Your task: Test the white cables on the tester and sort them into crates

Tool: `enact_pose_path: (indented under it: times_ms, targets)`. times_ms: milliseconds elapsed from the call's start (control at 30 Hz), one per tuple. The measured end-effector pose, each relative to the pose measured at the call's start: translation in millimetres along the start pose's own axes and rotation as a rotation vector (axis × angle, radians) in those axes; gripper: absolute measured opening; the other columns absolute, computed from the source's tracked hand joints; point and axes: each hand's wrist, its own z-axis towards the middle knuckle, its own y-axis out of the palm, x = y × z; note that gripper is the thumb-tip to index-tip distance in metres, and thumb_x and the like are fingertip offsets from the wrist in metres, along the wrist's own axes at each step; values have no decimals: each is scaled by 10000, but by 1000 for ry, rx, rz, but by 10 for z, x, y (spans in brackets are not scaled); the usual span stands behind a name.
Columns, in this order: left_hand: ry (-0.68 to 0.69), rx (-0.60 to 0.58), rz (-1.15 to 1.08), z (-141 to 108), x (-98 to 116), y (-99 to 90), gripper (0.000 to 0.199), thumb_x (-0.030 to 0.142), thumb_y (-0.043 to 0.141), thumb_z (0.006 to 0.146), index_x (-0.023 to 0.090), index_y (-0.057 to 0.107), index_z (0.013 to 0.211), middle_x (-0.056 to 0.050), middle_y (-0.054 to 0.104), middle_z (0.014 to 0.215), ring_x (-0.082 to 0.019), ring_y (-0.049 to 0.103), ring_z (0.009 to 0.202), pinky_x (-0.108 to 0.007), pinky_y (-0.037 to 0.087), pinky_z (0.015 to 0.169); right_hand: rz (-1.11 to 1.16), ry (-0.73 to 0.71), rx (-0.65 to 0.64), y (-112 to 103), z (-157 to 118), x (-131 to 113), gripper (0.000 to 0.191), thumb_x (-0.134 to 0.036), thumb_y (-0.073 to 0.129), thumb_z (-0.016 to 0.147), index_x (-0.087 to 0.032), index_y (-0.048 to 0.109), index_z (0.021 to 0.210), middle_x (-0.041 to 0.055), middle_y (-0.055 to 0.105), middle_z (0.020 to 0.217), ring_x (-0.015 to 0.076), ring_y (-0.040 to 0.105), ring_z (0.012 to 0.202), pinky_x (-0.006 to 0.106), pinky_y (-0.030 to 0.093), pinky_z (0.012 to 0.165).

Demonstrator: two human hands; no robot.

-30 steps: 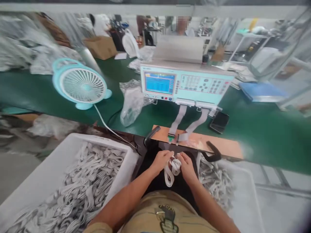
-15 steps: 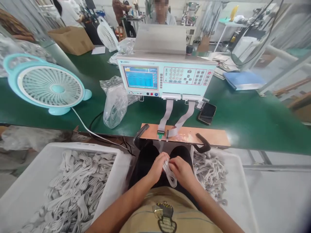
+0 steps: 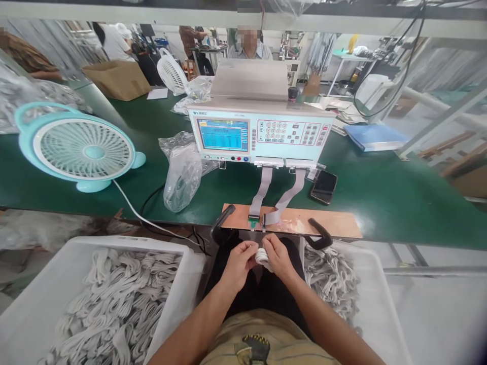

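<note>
A coiled white cable [image 3: 262, 257] is held between my hands, above my lap and just in front of the table's edge. My right hand [image 3: 277, 255] is closed around the right side of the coil. My left hand [image 3: 240, 259] pinches at the coil's left side, apparently on a cable end; its fingertips partly hide the spot. Beyond the hands, two grey ribbon cables [image 3: 260, 196] run from the tester [image 3: 262, 134] down to small connectors [image 3: 254, 221] on a copper-coloured board [image 3: 327, 221] at the table edge.
White bins with bundled cables stand at left [image 3: 190, 253] and right [image 3: 375, 284]. Black clamps [image 3: 321, 237] grip the board. On the green table [image 3: 380, 187] are a turquoise fan [image 3: 93, 152], a plastic bag [image 3: 182, 177], a phone [image 3: 324, 186] and a blue folder [image 3: 376, 137]. A person sits behind the tester.
The coil has turned in my hands, from hanging toward me to sitting compactly between them. My right hand has moved up around it; my left fingers have shifted to its side. The view has tilted up.
</note>
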Motion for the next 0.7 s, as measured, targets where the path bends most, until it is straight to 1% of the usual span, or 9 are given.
enact_pose_path:
  times_ms: [67,133,233,400,467,533,700]
  targets:
    - [-17,-1,-40,48,25,-23,256,313,746,586,130,641,730,7,563,666,-93,528,616,-213,457,580,123,59,1,22,41,24,247,-422,457,830,-196,512,747,-38,444,619,114,424,581,223,367,566]
    - [-3,13,-51,79,34,-34,255,301,754,581,129,655,742,1,586,680,-93,542,622,-215,469,594,210,114,-20,32,75,40,259,-428,504,801,-179,546,743,-30,472,612,113,433,569,222,366,542]
    - [16,38,-53,98,45,-27,268,291,765,565,135,671,762,-8,623,713,-105,569,646,-232,489,634,253,164,-11,36,115,49,287,-432,546,771,-152,602,737,-6,525,617,115,452,564,226,369,525]
    - [59,34,-16,128,67,-25,293,302,759,569,131,689,796,-29,654,740,-125,595,668,-264,509,674,291,193,40,35,151,47,309,-445,578,740,-142,638,740,2,554,618,112,468,552,226,382,514]
    - [72,31,38,154,64,-48,297,318,746,584,132,690,808,-32,658,727,-127,595,650,-270,513,664,300,199,50,30,154,37,311,-446,585,736,-142,650,748,3,563,619,114,474,550,228,386,517]
    - [89,16,141,185,62,-77,290,344,719,616,131,689,810,-32,655,689,-131,591,617,-269,511,635,302,207,63,21,155,20,306,-444,594,730,-145,659,742,1,566,611,113,473,543,229,386,517]
    - [184,-56,416,229,146,-130,249,382,648,682,139,666,729,-16,627,604,-133,566,541,-241,475,551,342,245,71,13,154,-22,287,-428,634,696,-142,656,711,-5,562,583,105,460,518,221,370,490]
